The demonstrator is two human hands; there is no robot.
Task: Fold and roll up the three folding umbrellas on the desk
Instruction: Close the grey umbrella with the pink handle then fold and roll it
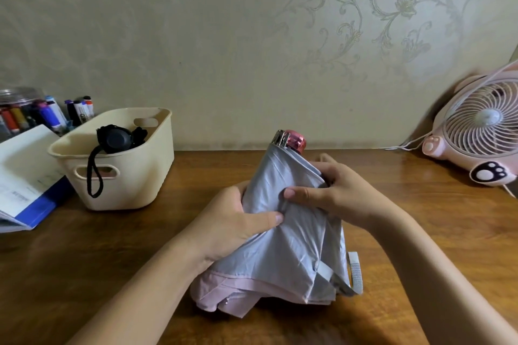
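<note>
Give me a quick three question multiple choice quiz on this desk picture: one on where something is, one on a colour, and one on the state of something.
1. Where is the black umbrella?
A) on a chair
B) in the cream basket
C) hanging on a hook

2. What colour is the fan?
A) green
B) black
C) pink

3. How is the strap of the grey umbrella?
A) hanging loose
B) wrapped round and fastened
C) pinched in the fingers

Answers:
1 B, it sits inside the basket.
2 C, its grille and body are pink.
3 A, it dangles beside the cloth, while the left hand and right hand grip the umbrella higher up.
</note>
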